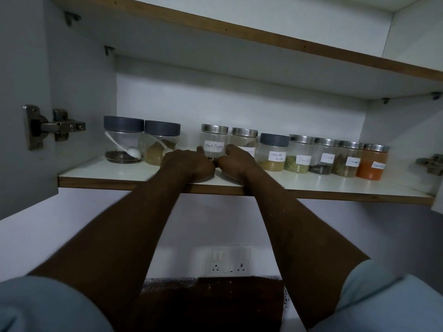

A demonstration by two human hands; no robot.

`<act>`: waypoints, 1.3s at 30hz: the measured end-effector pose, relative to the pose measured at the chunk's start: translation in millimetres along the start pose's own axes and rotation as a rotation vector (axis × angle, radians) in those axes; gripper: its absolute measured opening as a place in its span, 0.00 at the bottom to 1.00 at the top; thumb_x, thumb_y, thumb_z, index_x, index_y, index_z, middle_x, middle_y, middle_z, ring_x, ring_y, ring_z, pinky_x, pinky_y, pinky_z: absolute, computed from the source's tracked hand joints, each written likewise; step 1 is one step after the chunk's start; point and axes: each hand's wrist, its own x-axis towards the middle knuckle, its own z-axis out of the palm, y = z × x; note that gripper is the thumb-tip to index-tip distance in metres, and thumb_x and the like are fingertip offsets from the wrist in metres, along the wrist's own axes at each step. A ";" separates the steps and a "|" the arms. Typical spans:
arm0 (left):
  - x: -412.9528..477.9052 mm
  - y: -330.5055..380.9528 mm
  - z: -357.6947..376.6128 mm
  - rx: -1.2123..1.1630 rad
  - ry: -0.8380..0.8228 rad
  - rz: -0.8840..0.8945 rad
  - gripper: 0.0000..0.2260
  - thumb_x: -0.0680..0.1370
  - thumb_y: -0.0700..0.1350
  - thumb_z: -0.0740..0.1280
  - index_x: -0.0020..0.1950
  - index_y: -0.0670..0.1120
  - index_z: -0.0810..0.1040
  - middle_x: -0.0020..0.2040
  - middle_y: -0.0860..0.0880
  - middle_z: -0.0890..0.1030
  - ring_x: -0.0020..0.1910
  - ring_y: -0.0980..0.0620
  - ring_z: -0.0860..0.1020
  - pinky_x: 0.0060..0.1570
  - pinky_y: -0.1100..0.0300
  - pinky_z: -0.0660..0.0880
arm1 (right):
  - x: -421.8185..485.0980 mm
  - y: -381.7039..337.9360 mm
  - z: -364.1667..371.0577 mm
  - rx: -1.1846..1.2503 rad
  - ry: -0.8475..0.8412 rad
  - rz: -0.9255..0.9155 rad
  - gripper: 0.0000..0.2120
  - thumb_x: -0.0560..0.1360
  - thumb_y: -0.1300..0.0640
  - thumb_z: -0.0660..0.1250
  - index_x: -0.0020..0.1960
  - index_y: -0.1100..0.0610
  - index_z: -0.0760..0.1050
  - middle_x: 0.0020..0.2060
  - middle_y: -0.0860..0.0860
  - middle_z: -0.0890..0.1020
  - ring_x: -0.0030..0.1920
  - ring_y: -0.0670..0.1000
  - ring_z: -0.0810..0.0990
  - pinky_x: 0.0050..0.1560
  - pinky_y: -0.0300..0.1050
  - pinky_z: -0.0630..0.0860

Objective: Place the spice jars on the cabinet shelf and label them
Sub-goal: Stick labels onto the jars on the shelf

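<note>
A row of spice jars stands on the white cabinet shelf. My left hand and my right hand rest on the shelf and close around the base of the steel-lidded jar labelled "Black Pepper", one thumb on each side of it. My right hand partly hides the label of the neighbouring steel-lidded jar. Further right stand the labelled coriander powder jar, a fennel jar, two more labelled jars and an orange powder jar. At the left, two large grey-lidded jars show no labels.
A door hinge juts from the left cabinet wall, and another hinge sits at the right. An upper shelf hangs overhead. Below the cabinet is a wall socket. The front strip of the lower shelf is bare.
</note>
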 end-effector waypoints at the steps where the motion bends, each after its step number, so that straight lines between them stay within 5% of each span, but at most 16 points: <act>1: 0.8 0.0 0.7 0.005 -0.004 -0.004 0.36 0.81 0.64 0.54 0.83 0.49 0.47 0.79 0.41 0.64 0.76 0.38 0.65 0.72 0.41 0.65 | -0.2 0.0 -0.1 -0.003 -0.001 0.001 0.30 0.73 0.47 0.71 0.71 0.57 0.70 0.66 0.55 0.79 0.64 0.56 0.77 0.63 0.51 0.74; 4: 0.9 -1.8 1.5 -0.003 0.008 -0.010 0.36 0.80 0.64 0.54 0.83 0.50 0.48 0.79 0.41 0.64 0.75 0.38 0.66 0.72 0.42 0.66 | -1.5 -0.6 -0.6 0.002 0.002 0.013 0.32 0.73 0.46 0.72 0.72 0.58 0.69 0.67 0.56 0.78 0.65 0.57 0.76 0.59 0.48 0.73; 7: -5.5 -4.8 1.5 -0.081 0.094 0.009 0.33 0.79 0.64 0.59 0.79 0.47 0.61 0.73 0.41 0.73 0.69 0.39 0.73 0.65 0.45 0.72 | -5.3 -1.4 -1.2 0.011 0.029 0.013 0.36 0.72 0.45 0.73 0.73 0.58 0.66 0.69 0.56 0.76 0.66 0.57 0.75 0.53 0.45 0.68; 10: -15.9 -13.6 -1.3 -0.287 0.267 -0.005 0.21 0.77 0.57 0.67 0.63 0.44 0.78 0.59 0.44 0.81 0.57 0.43 0.79 0.54 0.51 0.76 | -13.0 -1.9 -3.1 0.053 0.133 -0.007 0.33 0.70 0.44 0.75 0.69 0.56 0.69 0.64 0.55 0.79 0.63 0.57 0.78 0.52 0.45 0.71; 14: -32.2 -48.1 -7.9 -0.412 0.424 -0.110 0.10 0.77 0.48 0.69 0.44 0.41 0.81 0.43 0.46 0.82 0.45 0.47 0.79 0.44 0.56 0.70 | -27.4 -7.4 -5.0 0.103 0.096 -0.089 0.20 0.70 0.43 0.76 0.56 0.51 0.77 0.54 0.49 0.83 0.54 0.52 0.82 0.57 0.52 0.78; 17: -46.5 -85.0 -13.4 -0.336 0.475 -0.208 0.08 0.77 0.50 0.69 0.46 0.45 0.78 0.43 0.48 0.77 0.44 0.49 0.74 0.46 0.55 0.68 | -33.8 -12.6 -4.2 0.029 -0.005 -0.176 0.10 0.71 0.46 0.76 0.49 0.49 0.82 0.50 0.45 0.84 0.53 0.49 0.81 0.56 0.50 0.79; 22: -49.2 -107.0 -18.8 -0.281 0.387 -0.265 0.09 0.75 0.48 0.71 0.49 0.43 0.79 0.47 0.45 0.81 0.44 0.47 0.75 0.44 0.55 0.69 | -27.2 -25.5 4.6 0.029 -0.141 -0.155 0.12 0.77 0.54 0.72 0.60 0.49 0.81 0.57 0.47 0.84 0.57 0.50 0.82 0.62 0.51 0.78; 27: -49.1 -95.8 -16.4 -0.187 0.352 -0.266 0.12 0.74 0.51 0.71 0.53 0.46 0.80 0.47 0.46 0.81 0.46 0.45 0.78 0.46 0.53 0.74 | -11.9 -57.7 35.8 -0.100 -0.140 -0.184 0.35 0.75 0.50 0.73 0.77 0.55 0.62 0.71 0.53 0.75 0.69 0.56 0.74 0.68 0.51 0.71; 30: -51.2 -95.3 -16.4 -0.187 0.360 -0.242 0.14 0.75 0.52 0.71 0.56 0.46 0.78 0.47 0.46 0.80 0.46 0.46 0.77 0.47 0.53 0.75 | -1.6 -70.7 48.1 -0.006 -0.118 -0.159 0.46 0.72 0.51 0.76 0.80 0.59 0.53 0.73 0.58 0.71 0.70 0.59 0.73 0.57 0.43 0.68; 33: -52.4 -94.1 -17.4 -0.208 0.339 -0.204 0.17 0.77 0.55 0.69 0.61 0.47 0.76 0.54 0.45 0.81 0.51 0.45 0.78 0.54 0.50 0.77 | 4.6 -72.1 53.0 0.095 -0.162 -0.124 0.52 0.71 0.47 0.76 0.82 0.58 0.46 0.74 0.57 0.70 0.71 0.60 0.72 0.57 0.44 0.67; 39: -49.6 -96.6 -18.5 -0.171 0.306 -0.168 0.27 0.75 0.63 0.70 0.64 0.44 0.73 0.58 0.44 0.80 0.52 0.45 0.77 0.52 0.51 0.74 | 11.2 -65.3 56.1 0.285 -0.021 -0.061 0.50 0.64 0.46 0.78 0.78 0.55 0.56 0.57 0.53 0.83 0.58 0.57 0.82 0.62 0.56 0.78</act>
